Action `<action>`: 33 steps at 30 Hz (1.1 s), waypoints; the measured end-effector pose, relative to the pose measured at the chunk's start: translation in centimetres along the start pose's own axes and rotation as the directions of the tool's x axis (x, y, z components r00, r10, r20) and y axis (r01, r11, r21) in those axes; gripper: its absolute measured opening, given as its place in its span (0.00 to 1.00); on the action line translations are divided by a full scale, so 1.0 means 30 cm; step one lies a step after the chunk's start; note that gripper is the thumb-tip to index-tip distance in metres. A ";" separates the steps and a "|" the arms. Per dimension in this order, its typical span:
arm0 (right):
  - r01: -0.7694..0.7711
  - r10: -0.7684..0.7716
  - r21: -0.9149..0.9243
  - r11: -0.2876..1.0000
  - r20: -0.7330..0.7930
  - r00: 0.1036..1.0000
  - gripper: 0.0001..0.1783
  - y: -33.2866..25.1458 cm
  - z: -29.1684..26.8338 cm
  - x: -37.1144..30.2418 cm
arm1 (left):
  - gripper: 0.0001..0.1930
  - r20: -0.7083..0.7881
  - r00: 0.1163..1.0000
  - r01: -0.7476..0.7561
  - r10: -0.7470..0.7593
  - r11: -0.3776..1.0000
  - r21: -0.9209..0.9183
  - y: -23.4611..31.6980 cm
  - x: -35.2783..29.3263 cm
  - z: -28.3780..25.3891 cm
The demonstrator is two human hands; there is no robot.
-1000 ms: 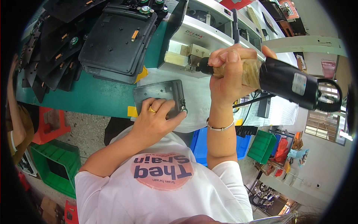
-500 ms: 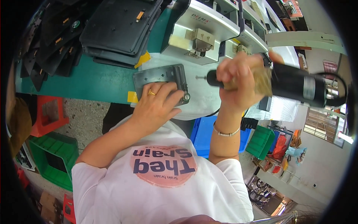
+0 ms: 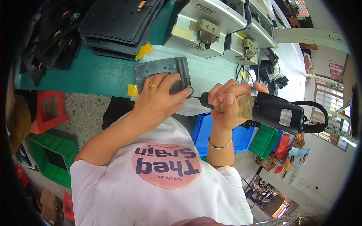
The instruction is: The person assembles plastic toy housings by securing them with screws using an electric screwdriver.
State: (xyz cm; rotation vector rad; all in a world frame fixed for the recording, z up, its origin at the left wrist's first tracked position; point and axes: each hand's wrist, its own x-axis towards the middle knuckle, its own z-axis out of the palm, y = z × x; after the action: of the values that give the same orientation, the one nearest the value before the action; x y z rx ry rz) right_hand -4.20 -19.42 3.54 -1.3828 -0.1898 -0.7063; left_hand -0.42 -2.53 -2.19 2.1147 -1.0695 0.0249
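A dark grey plastic casing (image 3: pixel 154 68) lies on the white sheet near the table's front edge. My left hand (image 3: pixel 156 98) rests on it, fingers spread and bent over its surface, a gold ring on one finger. One fingertip reaches the casing's right corner. My right hand (image 3: pixel 228 104) is wrapped around a black electric screwdriver (image 3: pixel 277 113), whose grip has a tan wrapping. The driver is held nearly level, its thin bit pointing left at that corner, close to my left fingertip. Whether bit and casing touch, I cannot tell.
Stacked black panels (image 3: pixel 113 26) stand at the back left, with more loose panels (image 3: pixel 56 41) beside them. Silver-white machines (image 3: pixel 211 26) line the back. A cable loops from the driver's rear. Blue (image 3: pixel 241 137) and green bins (image 3: pixel 52 158) and a red stool (image 3: pixel 47 113) stand below the table.
My right hand has brought the screwdriver down and left, so its bit is now at the casing's right corner. My left hand stays on the casing, shifted slightly.
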 end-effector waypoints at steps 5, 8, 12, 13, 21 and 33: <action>0.020 -0.020 -0.006 1.000 -0.001 1.000 0.32 0.014 -0.004 -0.004 | 0.23 -0.005 1.000 0.004 -0.004 1.000 0.001 0.002 0.001 0.001; 0.035 -0.035 -0.034 0.999 0.002 0.999 0.32 0.014 -0.001 -0.005 | 0.23 -0.004 1.000 0.003 -0.003 1.000 0.003 0.001 0.001 -0.001; 0.060 -0.058 -0.074 0.995 0.031 0.998 0.31 0.019 0.000 -0.009 | 0.23 -0.008 1.000 0.008 -0.008 1.000 -0.001 0.001 0.000 0.000; 0.058 -0.056 -0.074 0.996 0.032 0.998 0.31 0.019 0.003 -0.010 | 0.23 -0.002 1.000 0.013 -0.013 1.000 -0.004 0.000 0.000 0.000; 0.037 -0.040 -0.105 0.994 -0.025 0.999 0.34 0.013 0.012 -0.014 | 0.22 0.013 0.999 0.034 -0.033 0.999 -0.019 -0.001 0.003 0.002; 0.003 -0.004 -0.149 0.989 -0.007 1.000 0.32 0.023 0.031 -0.014 | 0.22 0.005 0.999 0.050 -0.049 0.999 -0.016 0.001 0.001 0.004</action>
State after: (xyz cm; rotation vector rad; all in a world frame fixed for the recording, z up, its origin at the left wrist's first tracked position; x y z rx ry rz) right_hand -3.88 -18.37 2.96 -1.5226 -0.1356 -0.7402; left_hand -0.46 -2.63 -2.23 2.1269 -1.0166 -0.0128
